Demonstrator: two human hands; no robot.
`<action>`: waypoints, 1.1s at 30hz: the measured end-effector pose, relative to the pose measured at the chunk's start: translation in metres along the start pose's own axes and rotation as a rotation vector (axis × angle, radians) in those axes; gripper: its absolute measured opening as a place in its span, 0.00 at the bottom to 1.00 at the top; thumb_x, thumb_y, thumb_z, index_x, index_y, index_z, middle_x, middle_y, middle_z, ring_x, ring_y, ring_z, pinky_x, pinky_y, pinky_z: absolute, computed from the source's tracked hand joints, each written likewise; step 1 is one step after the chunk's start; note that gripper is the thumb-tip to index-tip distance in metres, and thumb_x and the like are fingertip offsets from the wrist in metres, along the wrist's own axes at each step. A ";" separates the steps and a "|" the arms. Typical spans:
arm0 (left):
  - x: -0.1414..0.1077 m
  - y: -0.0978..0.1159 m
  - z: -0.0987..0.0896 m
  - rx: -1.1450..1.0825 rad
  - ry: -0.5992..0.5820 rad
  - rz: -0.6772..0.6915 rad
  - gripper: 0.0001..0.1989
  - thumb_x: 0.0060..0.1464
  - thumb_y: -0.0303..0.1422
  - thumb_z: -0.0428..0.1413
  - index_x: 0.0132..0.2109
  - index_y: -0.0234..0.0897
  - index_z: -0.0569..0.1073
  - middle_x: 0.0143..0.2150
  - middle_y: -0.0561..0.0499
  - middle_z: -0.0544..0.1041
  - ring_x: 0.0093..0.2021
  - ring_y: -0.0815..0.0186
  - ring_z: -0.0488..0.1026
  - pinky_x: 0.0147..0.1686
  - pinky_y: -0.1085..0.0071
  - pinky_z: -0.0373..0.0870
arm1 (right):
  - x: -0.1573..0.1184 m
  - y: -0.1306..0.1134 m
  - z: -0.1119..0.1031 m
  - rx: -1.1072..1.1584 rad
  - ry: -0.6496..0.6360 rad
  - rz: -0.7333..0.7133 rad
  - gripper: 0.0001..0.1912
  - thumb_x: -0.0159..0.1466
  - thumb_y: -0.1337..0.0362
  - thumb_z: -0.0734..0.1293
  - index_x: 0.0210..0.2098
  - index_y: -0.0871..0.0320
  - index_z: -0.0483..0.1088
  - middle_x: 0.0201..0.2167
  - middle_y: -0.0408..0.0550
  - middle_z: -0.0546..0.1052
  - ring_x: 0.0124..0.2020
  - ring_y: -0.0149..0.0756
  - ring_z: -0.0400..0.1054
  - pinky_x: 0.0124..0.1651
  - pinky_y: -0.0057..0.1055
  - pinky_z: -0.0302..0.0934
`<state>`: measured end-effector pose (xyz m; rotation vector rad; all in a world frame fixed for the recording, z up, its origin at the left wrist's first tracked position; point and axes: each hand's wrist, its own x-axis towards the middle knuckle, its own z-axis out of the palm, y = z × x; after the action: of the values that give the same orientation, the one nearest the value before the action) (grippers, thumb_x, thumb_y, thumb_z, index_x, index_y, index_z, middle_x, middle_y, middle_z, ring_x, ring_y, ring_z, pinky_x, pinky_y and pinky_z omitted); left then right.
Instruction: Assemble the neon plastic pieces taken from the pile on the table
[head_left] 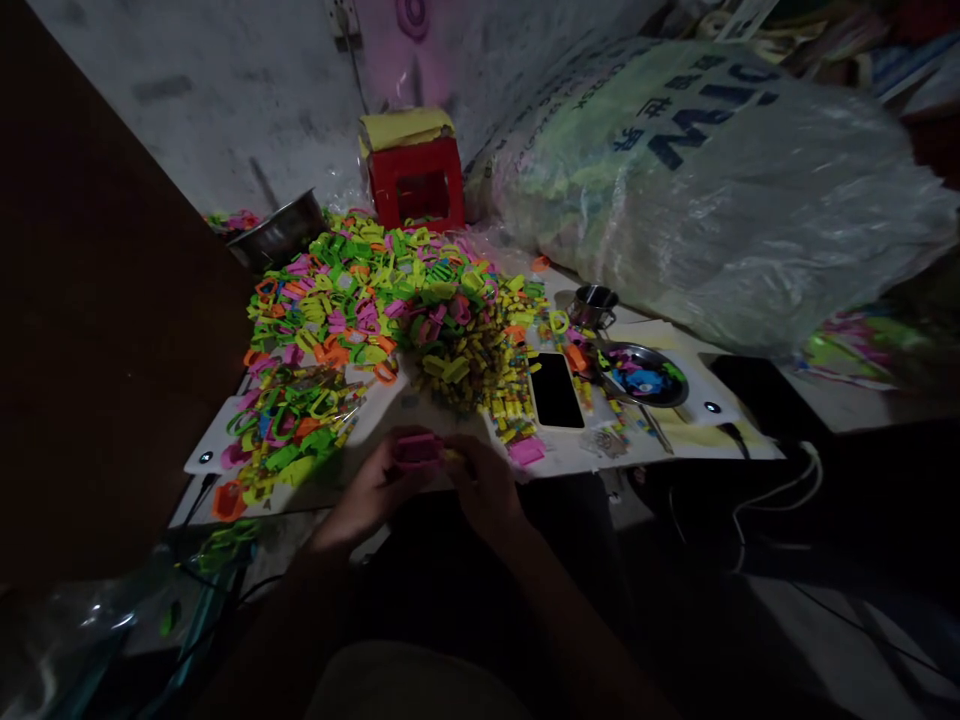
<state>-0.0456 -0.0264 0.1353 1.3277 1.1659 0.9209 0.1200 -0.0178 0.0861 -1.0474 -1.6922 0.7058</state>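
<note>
In my left hand [367,500] is a pink plastic part [418,450], hollow in shape, held at the table's front edge. The fingers of my right hand [486,492] pinch a small yellow piece [452,456] against the right end of that part. Dim light hides the exact contact. Just beyond my hands lies a heap of small yellow pieces [514,400] with dark and coloured bits. A larger pile of green, yellow, pink and orange plastic parts [367,265] spreads behind and to the left. One loose pink part [527,451] lies right of my right hand.
A phone [556,390] lies right of the heap. Farther right are a metal cup [593,306], a round metal dish [645,375] of blue and dark bits and a black device [765,395]. Behind stand a red box [418,185], a metal pan [281,232] and a large plastic sack [712,200].
</note>
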 end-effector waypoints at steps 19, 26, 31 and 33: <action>-0.007 0.001 0.003 0.088 0.172 -0.005 0.21 0.52 0.41 0.59 0.50 0.36 0.66 0.47 0.46 0.75 0.47 0.64 0.73 0.47 0.69 0.68 | 0.003 -0.025 -0.008 -0.556 -0.226 0.048 0.16 0.70 0.63 0.55 0.49 0.57 0.70 0.37 0.52 0.79 0.37 0.40 0.75 0.39 0.33 0.65; -0.002 -0.020 -0.004 -0.022 0.111 -0.170 0.23 0.46 0.45 0.62 0.44 0.33 0.69 0.39 0.47 0.76 0.39 0.63 0.73 0.40 0.70 0.69 | 0.006 -0.036 -0.006 -0.750 -0.511 0.152 0.16 0.68 0.55 0.59 0.46 0.59 0.71 0.37 0.54 0.79 0.38 0.44 0.75 0.36 0.33 0.61; -0.001 -0.038 -0.012 -0.025 0.071 -0.255 0.25 0.42 0.45 0.63 0.42 0.33 0.70 0.35 0.48 0.76 0.34 0.65 0.72 0.34 0.72 0.68 | 0.000 -0.027 0.003 -0.784 -0.541 0.135 0.17 0.68 0.56 0.58 0.36 0.57 0.74 0.29 0.53 0.79 0.32 0.44 0.75 0.32 0.32 0.57; -0.001 -0.038 -0.017 0.030 0.035 -0.239 0.22 0.44 0.46 0.62 0.41 0.33 0.70 0.35 0.48 0.76 0.34 0.65 0.73 0.33 0.71 0.68 | -0.002 -0.022 0.008 -0.731 -0.543 0.111 0.17 0.68 0.56 0.57 0.36 0.56 0.75 0.29 0.51 0.79 0.32 0.43 0.75 0.33 0.32 0.57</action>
<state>-0.0673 -0.0261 0.0998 1.1700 1.3368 0.7581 0.1057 -0.0297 0.1006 -1.5516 -2.4782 0.4587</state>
